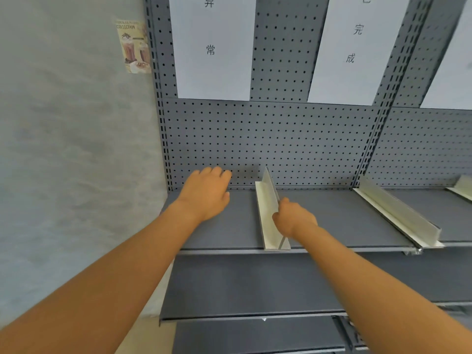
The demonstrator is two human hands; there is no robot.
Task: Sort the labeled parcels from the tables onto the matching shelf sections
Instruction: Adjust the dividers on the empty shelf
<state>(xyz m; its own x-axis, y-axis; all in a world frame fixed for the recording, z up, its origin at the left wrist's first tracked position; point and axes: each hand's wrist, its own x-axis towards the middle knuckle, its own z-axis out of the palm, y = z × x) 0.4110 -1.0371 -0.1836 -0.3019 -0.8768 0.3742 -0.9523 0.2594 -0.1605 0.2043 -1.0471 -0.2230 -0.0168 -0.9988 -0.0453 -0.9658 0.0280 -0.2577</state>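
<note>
Dividers on shelf (229, 226): three, my right hand (293, 218) gripping first divider (268, 213); my left hand (207, 192) loosely curled, empty, beside it.

I see a grey-blue wall (71, 139) w/ a drinks poster (133, 47). Poster sits just left of the grey pegboard (281, 139).
</note>
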